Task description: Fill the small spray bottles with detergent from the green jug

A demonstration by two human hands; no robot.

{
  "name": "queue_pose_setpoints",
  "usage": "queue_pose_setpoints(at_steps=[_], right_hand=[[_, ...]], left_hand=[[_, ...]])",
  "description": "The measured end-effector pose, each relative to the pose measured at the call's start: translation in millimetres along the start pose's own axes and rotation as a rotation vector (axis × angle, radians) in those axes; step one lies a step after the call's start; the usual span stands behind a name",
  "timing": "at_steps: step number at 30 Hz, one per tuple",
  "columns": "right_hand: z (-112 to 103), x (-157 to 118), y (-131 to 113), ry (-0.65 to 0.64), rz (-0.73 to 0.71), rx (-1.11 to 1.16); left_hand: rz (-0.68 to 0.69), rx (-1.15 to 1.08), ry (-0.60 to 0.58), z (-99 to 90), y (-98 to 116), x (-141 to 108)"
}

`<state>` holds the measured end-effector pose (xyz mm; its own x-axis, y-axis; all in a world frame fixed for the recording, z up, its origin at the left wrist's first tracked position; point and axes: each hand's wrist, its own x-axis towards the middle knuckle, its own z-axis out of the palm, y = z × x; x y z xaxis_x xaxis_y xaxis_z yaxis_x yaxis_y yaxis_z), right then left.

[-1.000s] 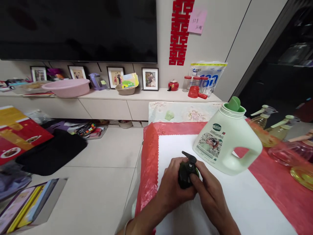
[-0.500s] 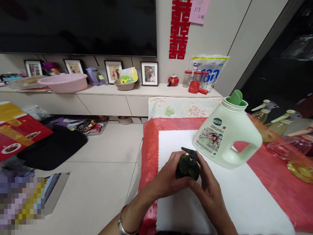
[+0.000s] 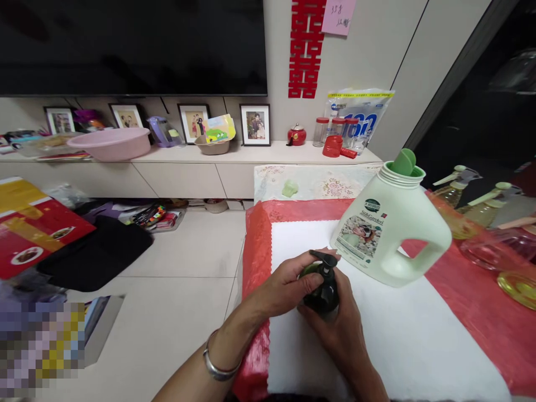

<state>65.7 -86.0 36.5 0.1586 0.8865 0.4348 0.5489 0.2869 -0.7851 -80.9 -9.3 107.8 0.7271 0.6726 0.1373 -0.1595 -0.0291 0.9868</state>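
A small dark pump bottle [image 3: 321, 296] stands upright between my hands, its black pump head pointing left. My left hand [image 3: 288, 282] is wrapped round the bottle's upper left side, the thumb lying over its shoulder near the pump collar. Around the right and lower side curls my right hand [image 3: 341, 318], closed on the same bottle. The large pale green jug [image 3: 389, 223], with an open neck and a green piece in its mouth, stands just behind and right of my hands. Under them lies a white mat [image 3: 402, 335].
Pump-topped bottles [image 3: 481, 212] and pinkish clear bottles [image 3: 502, 245] line the table's right side on red plastic [image 3: 473, 301]. A light green lump [image 3: 290, 188] lies on the flowered cloth [image 3: 330, 183] at the back. Beyond is a low cabinet [image 3: 180, 176].
My left thumb has moved up from the bottle's front onto its shoulder by the pump. My right hand has shifted slightly left and lower round the bottle.
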Motion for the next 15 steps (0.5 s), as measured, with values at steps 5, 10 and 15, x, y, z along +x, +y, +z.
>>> queue_pose_setpoints(at_steps=[5, 10, 15], right_hand=[[0, -2, 3, -0.002, 0.033, 0.010], [1, -4, 6, -0.004, 0.071, 0.019], [1, -4, 6, 0.002, 0.089, 0.013]], left_hand=[[0.005, -0.062, 0.070, 4.8, -4, 4], [0.011, -0.109, 0.195, 9.1, -1, 8], [0.189, -0.118, 0.229, 11.8, 18, 13]])
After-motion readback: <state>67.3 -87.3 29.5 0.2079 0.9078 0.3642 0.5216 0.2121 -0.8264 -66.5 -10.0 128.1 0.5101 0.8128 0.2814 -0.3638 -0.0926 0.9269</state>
